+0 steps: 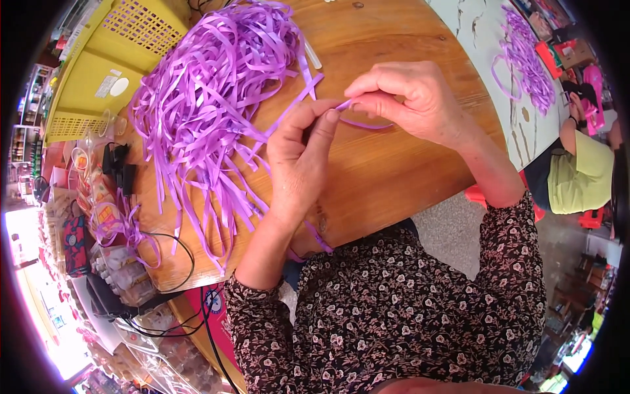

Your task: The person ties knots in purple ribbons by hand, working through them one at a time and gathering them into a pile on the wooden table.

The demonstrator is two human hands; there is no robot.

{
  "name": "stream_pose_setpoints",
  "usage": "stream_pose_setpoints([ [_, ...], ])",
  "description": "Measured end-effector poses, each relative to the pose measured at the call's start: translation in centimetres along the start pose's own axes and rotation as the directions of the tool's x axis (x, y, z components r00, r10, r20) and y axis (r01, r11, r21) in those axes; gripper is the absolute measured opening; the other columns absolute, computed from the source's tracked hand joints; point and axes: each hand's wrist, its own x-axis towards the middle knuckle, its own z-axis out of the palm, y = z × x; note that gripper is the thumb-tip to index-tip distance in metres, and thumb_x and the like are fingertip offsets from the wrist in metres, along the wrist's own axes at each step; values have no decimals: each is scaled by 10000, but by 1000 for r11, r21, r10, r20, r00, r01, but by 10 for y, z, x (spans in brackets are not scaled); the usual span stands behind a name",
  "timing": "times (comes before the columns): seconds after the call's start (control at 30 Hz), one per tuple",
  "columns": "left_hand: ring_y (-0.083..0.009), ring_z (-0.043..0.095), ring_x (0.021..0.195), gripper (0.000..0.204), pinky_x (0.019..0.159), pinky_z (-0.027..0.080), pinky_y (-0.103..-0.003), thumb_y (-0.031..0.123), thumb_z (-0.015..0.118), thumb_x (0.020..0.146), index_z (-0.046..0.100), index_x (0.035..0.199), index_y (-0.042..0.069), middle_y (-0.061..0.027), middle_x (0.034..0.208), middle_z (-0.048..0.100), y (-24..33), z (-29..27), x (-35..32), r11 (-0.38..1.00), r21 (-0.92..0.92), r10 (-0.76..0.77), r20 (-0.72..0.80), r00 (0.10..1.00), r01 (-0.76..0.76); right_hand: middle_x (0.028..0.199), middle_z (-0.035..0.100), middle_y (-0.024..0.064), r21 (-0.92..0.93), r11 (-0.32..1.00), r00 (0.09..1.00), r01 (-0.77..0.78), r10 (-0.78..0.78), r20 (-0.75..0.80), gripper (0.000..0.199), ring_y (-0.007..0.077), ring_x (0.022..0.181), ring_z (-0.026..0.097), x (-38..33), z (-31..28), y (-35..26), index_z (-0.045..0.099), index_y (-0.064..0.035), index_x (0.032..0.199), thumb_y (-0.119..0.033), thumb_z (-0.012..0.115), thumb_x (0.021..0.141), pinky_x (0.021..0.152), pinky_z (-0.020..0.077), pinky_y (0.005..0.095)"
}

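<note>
Between my two hands runs a narrow purple ribbon [367, 125], pinched at its middle just above the wooden table [387, 190]. My left hand [298, 151] is closed, thumb against forefinger on the ribbon. Close by on its right, my right hand [410, 98] pinches the same ribbon with thumb and fingertips. A loop of it hangs below the right fingers. Left of my left hand lies a big tangled heap of purple ribbons [216, 85], its loose ends trailing toward the table's near edge. Whether the ribbon is knotted between my fingertips is too small to tell.
A yellow plastic basket [92, 85] stands at the far left. Black cables [190, 262] and small packages [121, 269] crowd the left edge. On a white marbled table [479, 39] at right lie more purple ribbons [525, 65], beside another person in a yellow-green top [581, 174].
</note>
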Motion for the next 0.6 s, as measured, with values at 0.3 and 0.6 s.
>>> stream_pose_setpoints([
  [0.3, -46, 409, 645, 36, 580, 338, -183, 15, 621, 840, 634, 863, -9, 21, 723, 469, -1, -13, 1, 998, 67, 7, -101, 995, 0, 798, 619, 72, -103, 995, 998, -16, 22, 60, 145, 207, 689, 613, -17, 6, 11, 658, -46, 915, -39, 662, 771, 577, 483, 290],
  [0.6, -33, 427, 656, 41, 589, 359, -173, -6, 637, 825, 630, 864, 1, 36, 729, 485, 1, -16, 4, 972, 225, 111, -169, 979, -72, 748, 601, 58, 211, 961, 968, -177, 131, 215, 112, 144, 634, 568, -14, 7, 2, 659, -16, 907, -23, 649, 795, 532, 435, 249],
])
